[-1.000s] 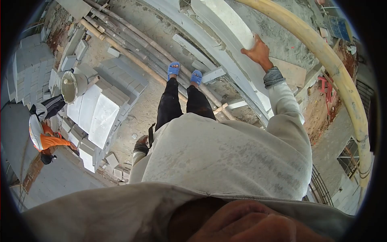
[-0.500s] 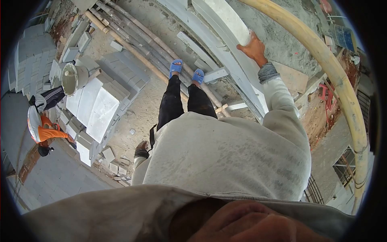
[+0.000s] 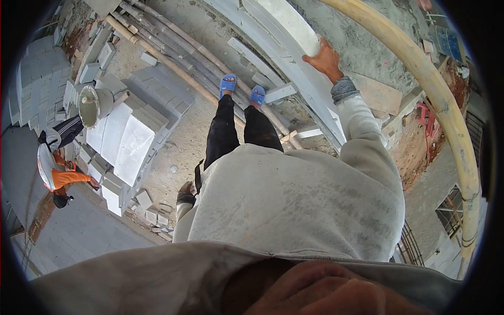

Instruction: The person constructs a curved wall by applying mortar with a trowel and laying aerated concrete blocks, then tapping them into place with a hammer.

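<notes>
At the upper right, my right hand (image 3: 326, 59) grips the end of a long pale block (image 3: 287, 20) on top of a low curved wall. The thumb lies on the near side and the fingers reach over its far side. My left hand (image 3: 186, 189) hangs low by my hip, half hidden by the grey cuff and small in view. Whether its fingers are curled around anything cannot be made out. A grey ledge (image 3: 294, 71) runs along the wall's near side. My feet in blue sandals (image 3: 228, 84) stand on bamboo poles (image 3: 181, 44).
Stacked pale blocks (image 3: 134, 142) stand at left with a bucket (image 3: 90, 106) of grey mix on them. Beyond, a co-worker in orange sleeves (image 3: 71, 176) bends over blocks. A thick yellow pole (image 3: 420, 68) arcs along the right. Broken pieces (image 3: 151, 215) litter the ground.
The whole view has shifted slightly. My right hand stays on the block's end, a little further left in view. The co-worker's head and arms have moved slightly.
</notes>
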### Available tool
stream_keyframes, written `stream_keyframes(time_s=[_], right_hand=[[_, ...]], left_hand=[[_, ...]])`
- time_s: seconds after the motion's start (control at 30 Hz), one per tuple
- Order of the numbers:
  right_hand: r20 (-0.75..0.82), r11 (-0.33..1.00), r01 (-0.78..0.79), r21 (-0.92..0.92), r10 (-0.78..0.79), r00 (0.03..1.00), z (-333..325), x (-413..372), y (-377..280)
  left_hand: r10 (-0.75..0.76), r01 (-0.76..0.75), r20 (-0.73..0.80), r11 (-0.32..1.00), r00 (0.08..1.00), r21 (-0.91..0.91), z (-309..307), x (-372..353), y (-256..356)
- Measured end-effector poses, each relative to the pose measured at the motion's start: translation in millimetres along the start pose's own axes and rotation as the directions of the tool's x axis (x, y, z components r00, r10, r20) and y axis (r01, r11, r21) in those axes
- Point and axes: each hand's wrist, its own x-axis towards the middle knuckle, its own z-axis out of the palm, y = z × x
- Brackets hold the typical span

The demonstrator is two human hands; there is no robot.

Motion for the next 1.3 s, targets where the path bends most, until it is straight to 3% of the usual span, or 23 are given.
stream_keyframes(time_s=[0.2, 0.47, 0.6, 0.67, 0.7, 0.73, 0.77, 0.83, 0.9, 1.03, 1.1, 1.3], right_hand=[[-0.023, 1.000, 0.025, -0.013, -0.026, 0.999, 4, 1, 3], [-0.036, 1.000, 0.027, -0.005, -0.027, 0.999, 4, 2, 3], [-0.040, 1.000, 0.020, -0.011, -0.020, 0.999, 4, 0, 2], [-0.042, 1.000, 0.029, 0.001, -0.029, 0.999, 1, -1, -1], [-0.042, 0.999, 0.032, 0.006, -0.032, 0.999, -1, -1, -3], [-0.032, 1.000, 0.022, 0.005, -0.022, 0.999, -2, 0, -4], [-0.019, 1.000, 0.009, 0.002, -0.009, 1.000, -3, -1, -5], [-0.010, 1.000, 0.003, 0.002, -0.003, 1.000, -2, -1, -2], [-0.019, 1.000, 0.018, 0.008, -0.017, 1.000, 0, 0, 1], [-0.015, 0.999, 0.039, 0.013, -0.039, 0.999, -3, 3, -1], [-0.006, 0.999, 0.040, 0.003, -0.040, 0.999, -4, 1, 0], [-0.014, 0.999, 0.034, -0.023, -0.034, 0.999, 1, 3, 2]], left_hand=[[-0.050, 0.049, -0.012, 0.998, 0.999, -0.044, 6, 4, -1], [0.005, -0.018, 0.056, 0.970, 0.998, 0.242, 21, -2, 35], [0.068, -0.120, 0.122, 0.866, 0.990, 0.485, 30, -1, 59], [0.181, -0.283, 0.223, 0.729, 0.958, 0.624, 30, 3, 67], [0.300, -0.443, 0.326, 0.581, 0.897, 0.683, 30, 7, 70], [0.410, -0.573, 0.420, 0.399, 0.810, 0.716, 29, 11, 74], [0.419, -0.642, 0.576, 0.021, 0.702, 0.767, 27, 14, 76], [0.401, -0.552, 0.381, 0.550, 0.833, 0.627, 34, 19, 82], [0.371, -0.460, 0.274, 0.760, 0.887, 0.459, 41, 20, 89], [0.396, -0.432, 0.174, 0.808, 0.902, 0.401, 47, 7, 94], [0.385, -0.437, 0.206, 0.775, 0.899, 0.457, 42, 4, 91], [0.460, -0.575, 0.373, 0.463, 0.806, 0.674, 37, 20, 100]])
